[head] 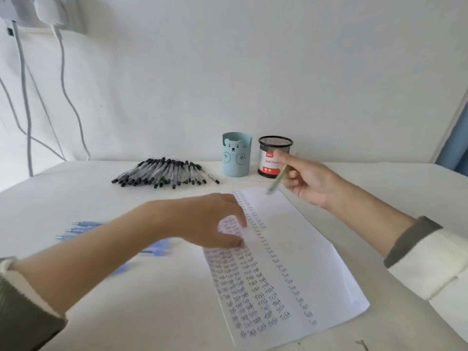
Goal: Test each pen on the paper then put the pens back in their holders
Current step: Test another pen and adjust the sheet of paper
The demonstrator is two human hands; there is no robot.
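A white sheet of paper (pixel 291 249) covered with columns of the word "Test" lies on the table. My left hand (pixel 202 221) rests on its upper left part, fingertips pressing the sheet. My right hand (pixel 306 181) hovers above the paper's far right corner and holds a green pen (pixel 277 181), tip pointing down-left. Just behind that hand stand two holders: a light blue bear-face cup (pixel 236 154) and a black mesh cup (pixel 274 148) with a red-and-white label. A pile of several black-capped pens (pixel 164 172) lies left of the holders.
Several blue pens (pixel 83 228) lie on the white table (pixel 152 300) under and beyond my left forearm. White cables (pixel 25 97) hang down the wall at the far left. A blue curtain edge (pixel 455 148) shows at the right.
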